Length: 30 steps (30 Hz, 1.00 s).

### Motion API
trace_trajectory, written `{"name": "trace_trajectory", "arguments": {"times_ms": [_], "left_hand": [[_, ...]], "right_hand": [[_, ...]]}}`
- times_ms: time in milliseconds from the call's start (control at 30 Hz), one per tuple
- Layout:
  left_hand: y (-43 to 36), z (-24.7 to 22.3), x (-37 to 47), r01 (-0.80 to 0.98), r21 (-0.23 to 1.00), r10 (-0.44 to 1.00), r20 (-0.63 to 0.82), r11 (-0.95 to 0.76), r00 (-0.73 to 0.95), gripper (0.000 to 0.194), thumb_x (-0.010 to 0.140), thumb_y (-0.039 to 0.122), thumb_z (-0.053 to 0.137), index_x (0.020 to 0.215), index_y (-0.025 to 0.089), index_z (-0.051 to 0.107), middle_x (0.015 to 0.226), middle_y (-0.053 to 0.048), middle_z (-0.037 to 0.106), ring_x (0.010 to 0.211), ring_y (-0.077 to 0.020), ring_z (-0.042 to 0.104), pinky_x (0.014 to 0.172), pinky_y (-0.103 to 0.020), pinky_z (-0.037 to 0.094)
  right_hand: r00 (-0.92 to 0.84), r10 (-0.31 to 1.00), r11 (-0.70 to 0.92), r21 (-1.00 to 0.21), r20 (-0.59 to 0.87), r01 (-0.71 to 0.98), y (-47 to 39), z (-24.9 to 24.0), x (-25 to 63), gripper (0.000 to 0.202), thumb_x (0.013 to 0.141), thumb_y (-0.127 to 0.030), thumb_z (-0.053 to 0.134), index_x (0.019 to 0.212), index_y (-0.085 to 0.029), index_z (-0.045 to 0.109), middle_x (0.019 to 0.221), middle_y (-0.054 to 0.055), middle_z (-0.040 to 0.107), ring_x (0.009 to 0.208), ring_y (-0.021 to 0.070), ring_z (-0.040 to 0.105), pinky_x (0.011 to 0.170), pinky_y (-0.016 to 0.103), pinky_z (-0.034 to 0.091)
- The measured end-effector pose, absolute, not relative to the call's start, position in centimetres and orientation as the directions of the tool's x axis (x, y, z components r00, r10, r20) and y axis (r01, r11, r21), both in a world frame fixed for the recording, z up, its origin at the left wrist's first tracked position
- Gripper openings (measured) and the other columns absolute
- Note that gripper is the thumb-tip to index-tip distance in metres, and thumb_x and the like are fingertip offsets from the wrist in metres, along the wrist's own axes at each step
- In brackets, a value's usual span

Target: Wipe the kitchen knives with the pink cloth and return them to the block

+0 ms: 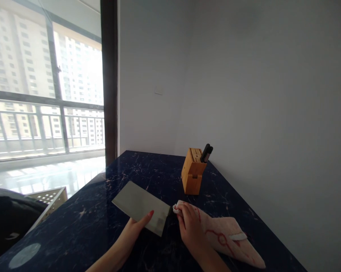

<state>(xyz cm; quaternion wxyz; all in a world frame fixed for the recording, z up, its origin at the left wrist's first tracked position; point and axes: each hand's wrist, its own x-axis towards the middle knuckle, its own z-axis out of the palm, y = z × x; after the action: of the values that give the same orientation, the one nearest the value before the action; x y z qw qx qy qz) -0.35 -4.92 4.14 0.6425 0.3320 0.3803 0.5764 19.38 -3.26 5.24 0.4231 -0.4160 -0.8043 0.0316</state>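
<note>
A broad-bladed cleaver (136, 202) is held over the dark tabletop by my left hand (136, 228). My thumb lies on the face of the blade, and the fingers are hidden beneath it. The blade's heel end points right, where a small dark part shows; the handle is mostly out of sight near the cloth. My right hand (190, 226) is closed on a pink and white towel (224, 234) with red lines, bunched at the fingertips close to the cleaver's heel. The rest of the towel trails to the right on the table.
A wooden knife block (193, 175) with black-handled tools (206, 153) stands behind my hands. The dark marbled table (153, 170) meets a pale wall at the right. A perforated crate (53, 198) and a black item (11, 215) are beyond the left edge.
</note>
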Motion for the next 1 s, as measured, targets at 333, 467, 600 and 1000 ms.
{"name": "trace_trajectory", "arguments": {"times_ms": [333, 467, 600, 1000], "left_hand": [[-4.5, 4.0, 0.0, -0.476, 0.874, 0.986, -0.149, 0.094, -0.078, 0.036, 0.067, 0.027, 0.073, 0.098, 0.012, 0.061, 0.101, -0.013, 0.069, 0.099, -0.0300, 0.060, 0.091, -0.040, 0.045], [-4.3, 3.5, -0.1, -0.481, 0.872, 0.983, -0.156, 0.088, -0.102, 0.036, 0.065, 0.027, 0.074, 0.096, 0.012, 0.061, 0.098, -0.013, 0.070, 0.097, -0.0304, 0.061, 0.090, -0.041, 0.046], [-4.2, 3.5, -0.1, -0.479, 0.873, 0.981, -0.161, 0.091, -0.107, 0.037, 0.065, 0.029, 0.073, 0.096, 0.012, 0.061, 0.097, -0.013, 0.070, 0.095, -0.0305, 0.062, 0.089, -0.041, 0.046], [-4.8, 4.0, -0.1, -0.526, 0.840, 0.986, -0.165, 0.134, -0.013, 0.035, 0.069, 0.029, 0.070, 0.099, 0.012, 0.061, 0.100, -0.013, 0.069, 0.096, -0.0292, 0.062, 0.089, -0.038, 0.047]], "right_hand": [[-0.401, 0.684, 0.656, -0.274, 0.609, 0.703, -3.6, 5.5, 19.6, 0.037, 0.074, 0.001, 0.040, 0.100, -0.024, 0.051, 0.099, 0.004, 0.056, 0.098, 0.0193, 0.052, 0.088, 0.035, 0.041], [-0.406, 0.680, 0.664, -0.278, 0.611, 0.694, -3.3, 5.0, 19.7, 0.037, 0.076, 0.000, 0.039, 0.102, -0.025, 0.050, 0.101, 0.003, 0.056, 0.100, 0.0186, 0.052, 0.089, 0.034, 0.041], [-0.361, 0.654, 0.645, -0.241, 0.664, 0.725, -2.8, 4.2, 19.5, 0.034, 0.079, -0.002, 0.039, 0.103, -0.024, 0.049, 0.100, 0.004, 0.056, 0.098, 0.0200, 0.052, 0.086, 0.036, 0.042], [-0.364, 0.653, 0.629, -0.209, 0.664, 0.749, -3.0, 5.0, 19.4, 0.026, 0.078, -0.006, 0.042, 0.095, -0.023, 0.051, 0.095, 0.005, 0.059, 0.093, 0.0222, 0.055, 0.082, 0.039, 0.044]]}}
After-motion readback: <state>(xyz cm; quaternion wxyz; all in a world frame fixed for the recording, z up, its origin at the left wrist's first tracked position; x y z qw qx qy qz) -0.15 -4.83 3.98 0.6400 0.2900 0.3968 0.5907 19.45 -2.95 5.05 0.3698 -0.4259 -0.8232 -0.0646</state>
